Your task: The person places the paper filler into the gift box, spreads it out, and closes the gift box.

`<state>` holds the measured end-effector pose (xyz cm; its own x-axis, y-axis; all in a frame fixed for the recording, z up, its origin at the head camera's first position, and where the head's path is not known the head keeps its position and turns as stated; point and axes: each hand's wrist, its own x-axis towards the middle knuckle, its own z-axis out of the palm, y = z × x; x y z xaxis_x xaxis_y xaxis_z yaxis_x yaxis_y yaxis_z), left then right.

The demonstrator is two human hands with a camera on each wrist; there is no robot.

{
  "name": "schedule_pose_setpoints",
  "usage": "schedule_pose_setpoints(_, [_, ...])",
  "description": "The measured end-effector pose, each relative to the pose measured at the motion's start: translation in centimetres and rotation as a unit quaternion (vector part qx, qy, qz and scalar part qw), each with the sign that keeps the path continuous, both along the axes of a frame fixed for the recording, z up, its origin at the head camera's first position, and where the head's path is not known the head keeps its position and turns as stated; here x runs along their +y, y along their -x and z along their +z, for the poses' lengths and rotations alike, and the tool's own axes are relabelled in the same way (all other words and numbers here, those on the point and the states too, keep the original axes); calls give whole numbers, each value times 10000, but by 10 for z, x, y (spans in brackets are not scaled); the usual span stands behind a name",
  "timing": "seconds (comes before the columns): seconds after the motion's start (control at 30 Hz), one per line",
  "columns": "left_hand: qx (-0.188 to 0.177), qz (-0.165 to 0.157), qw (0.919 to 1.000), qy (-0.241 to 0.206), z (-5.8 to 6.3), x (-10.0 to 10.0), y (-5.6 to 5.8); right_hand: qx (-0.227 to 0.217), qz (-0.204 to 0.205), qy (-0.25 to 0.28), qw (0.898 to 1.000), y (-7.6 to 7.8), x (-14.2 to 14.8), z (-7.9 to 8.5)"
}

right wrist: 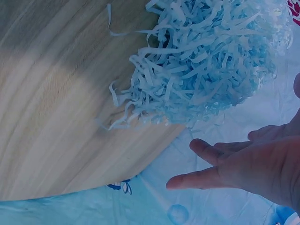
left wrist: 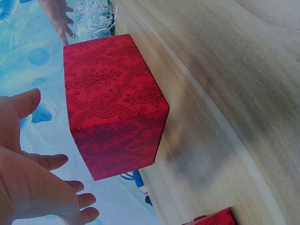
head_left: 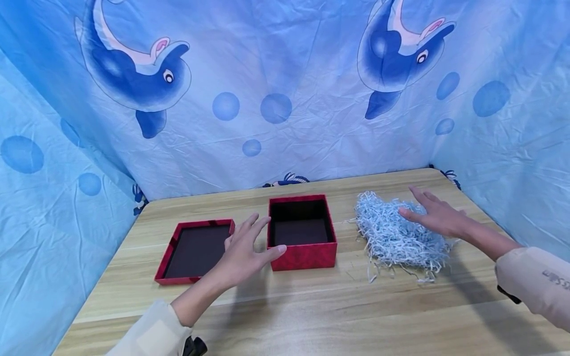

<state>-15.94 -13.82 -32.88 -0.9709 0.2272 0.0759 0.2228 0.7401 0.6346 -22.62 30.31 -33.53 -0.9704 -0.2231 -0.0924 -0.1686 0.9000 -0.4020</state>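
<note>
A red patterned box (head_left: 304, 257) with a dark inside stands uncovered mid-table; the left wrist view shows two of its outer sides (left wrist: 112, 86). My left hand (head_left: 244, 252) hovers at the box's left side, fingers spread, holding nothing. Left of the box lies the red lid (head_left: 196, 249), its dark inner face up, partly behind that hand. On the right is a heap of light blue shredded paper (head_left: 396, 237). Above its right part my right hand (head_left: 438, 215) is held with fingers extended and nothing in them; the right wrist view shows it apart from the shreds (right wrist: 206, 61).
The wooden table (head_left: 311, 316) carries all of these. Blue curtains (head_left: 276, 59) printed with dolphins and bubbles hang behind it and along both sides. A few loose paper strands (head_left: 371, 274) lie at the front of the heap.
</note>
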Motion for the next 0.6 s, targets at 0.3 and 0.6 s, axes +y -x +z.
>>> schedule_pose_setpoints(0.3, [-319, 44, 9983, -476, -3, 2, 5, -303, 4, 544, 9981, 3, 0, 2])
schedule_pose_setpoints(0.6, [-653, 141, 9910, -1158, -15, 5, 10, -372, 103, 929, 9949, 5, 0, 2])
